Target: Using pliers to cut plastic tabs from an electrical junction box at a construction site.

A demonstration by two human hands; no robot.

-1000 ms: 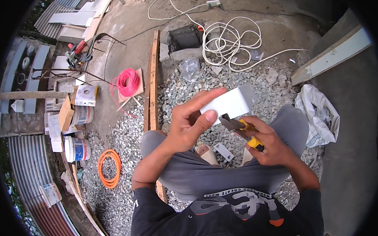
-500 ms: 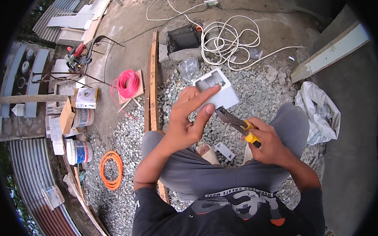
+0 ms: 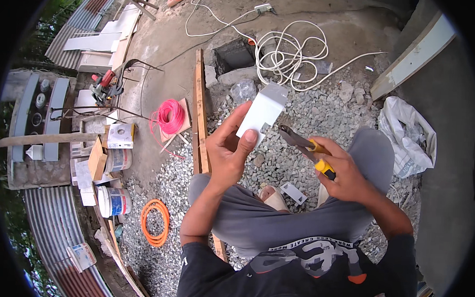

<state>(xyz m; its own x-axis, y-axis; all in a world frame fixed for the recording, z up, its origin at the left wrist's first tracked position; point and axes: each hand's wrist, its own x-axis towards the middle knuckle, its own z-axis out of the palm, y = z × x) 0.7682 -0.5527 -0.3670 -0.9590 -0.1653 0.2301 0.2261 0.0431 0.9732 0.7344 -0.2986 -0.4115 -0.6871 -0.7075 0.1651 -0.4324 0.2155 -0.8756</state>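
Note:
My left hand grips a white plastic electrical box between thumb and fingers, with a smooth outer side turned up. A small notch shows in the box's edge beside my thumb. In my right hand is a pair of pliers with dark jaws and yellow-and-black handles. The jaws point at the notched edge, a little apart from it. Handles spread, the pliers look partly open; their tip is too small to read. Below, a white slotted cover plate lies on the gravel by my feet.
A white cable coil lies beyond the box, near a square pit. At left are a wooden beam, pink wire, an orange hose coil and paint buckets. A white sack sits at right.
My left hand has turned the box over from its hollow side to its smooth side. The pliers have come away from its edge, where a notch now shows.

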